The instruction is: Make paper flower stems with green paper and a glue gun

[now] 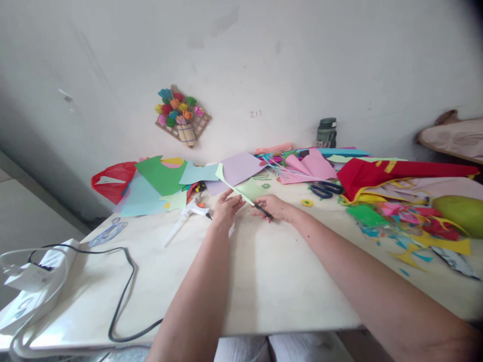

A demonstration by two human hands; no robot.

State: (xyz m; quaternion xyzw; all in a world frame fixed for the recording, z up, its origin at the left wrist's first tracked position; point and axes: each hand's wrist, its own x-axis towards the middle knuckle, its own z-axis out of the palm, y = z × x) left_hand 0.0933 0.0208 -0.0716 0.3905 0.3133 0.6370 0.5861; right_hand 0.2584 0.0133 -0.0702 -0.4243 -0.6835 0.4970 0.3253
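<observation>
One strip (243, 194) left of the scissors (325, 190) wants steadying (gently), left hand (227, 208) pinching it, right hand (274, 206) gripping a dark tool (263, 210).

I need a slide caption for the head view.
Left hand on pale-green paper, right hand on a slim dark object.
</observation>
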